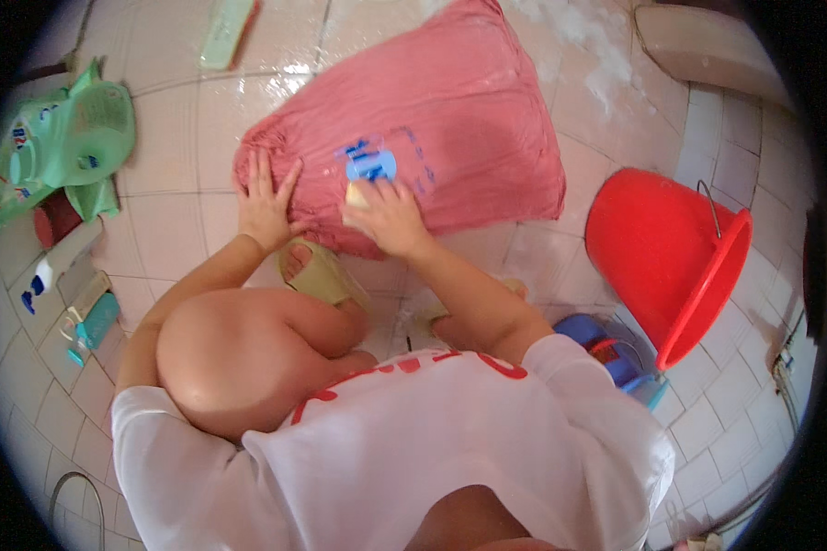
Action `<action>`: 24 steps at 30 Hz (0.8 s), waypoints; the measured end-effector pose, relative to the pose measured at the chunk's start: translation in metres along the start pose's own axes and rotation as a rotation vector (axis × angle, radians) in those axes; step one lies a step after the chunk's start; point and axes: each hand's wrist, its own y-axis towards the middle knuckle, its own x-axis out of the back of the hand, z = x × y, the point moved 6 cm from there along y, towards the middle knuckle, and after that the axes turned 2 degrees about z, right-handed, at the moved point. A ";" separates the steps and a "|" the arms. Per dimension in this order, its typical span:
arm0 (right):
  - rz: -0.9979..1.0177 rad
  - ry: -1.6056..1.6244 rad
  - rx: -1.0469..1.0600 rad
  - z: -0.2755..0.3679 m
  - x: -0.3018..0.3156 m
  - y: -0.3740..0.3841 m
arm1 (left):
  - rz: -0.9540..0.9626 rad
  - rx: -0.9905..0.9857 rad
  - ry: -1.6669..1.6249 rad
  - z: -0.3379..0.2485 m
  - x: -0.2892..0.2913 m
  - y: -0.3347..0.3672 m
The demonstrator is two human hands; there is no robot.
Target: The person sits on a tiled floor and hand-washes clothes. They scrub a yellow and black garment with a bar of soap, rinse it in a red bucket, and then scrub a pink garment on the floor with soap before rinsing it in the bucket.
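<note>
A wet pink piece of cloth (478, 110) with a blue print lies spread on the tiled floor in front of me; its exact kind I cannot tell. My left hand (266, 207) presses flat on its left end, fingers spread. Beside the blue print, my right hand (390, 213) is closed on a pale yellow bar of soap (355, 195) and rests against the cloth. The hand covers part of the bar.
A red bucket (652, 248) lies tipped on its side at the right, near a blue container (597, 344). At the left are green detergent packs (92, 129), a white bottle (64, 257) and a teal item (96, 321). A scrubbing brush (230, 35) lies far left; suds (583, 37) wet the far tiles.
</note>
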 end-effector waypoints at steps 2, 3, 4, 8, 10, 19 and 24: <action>0.179 0.058 -0.231 -0.027 -0.002 -0.004 | -0.079 -0.055 -0.054 0.009 -0.003 0.000; 0.364 -0.033 -0.383 -0.056 0.002 -0.003 | -0.116 -0.071 -0.075 0.013 -0.004 -0.004; 0.560 -0.131 -0.544 -0.090 0.015 -0.014 | -0.107 -0.072 -0.049 0.017 -0.008 -0.004; 0.036 -0.569 -0.815 -0.197 0.098 -0.039 | -0.273 -0.165 -0.124 0.022 0.002 0.003; -0.025 -0.330 -0.688 -0.208 0.102 -0.005 | -0.264 -0.183 -0.114 0.025 0.015 0.016; 0.129 -0.287 -0.213 -0.204 0.048 0.241 | -0.389 -0.420 -0.134 0.047 0.025 0.043; 0.173 -0.199 0.013 -0.177 -0.005 0.272 | -0.393 -0.429 -0.157 0.054 0.017 0.041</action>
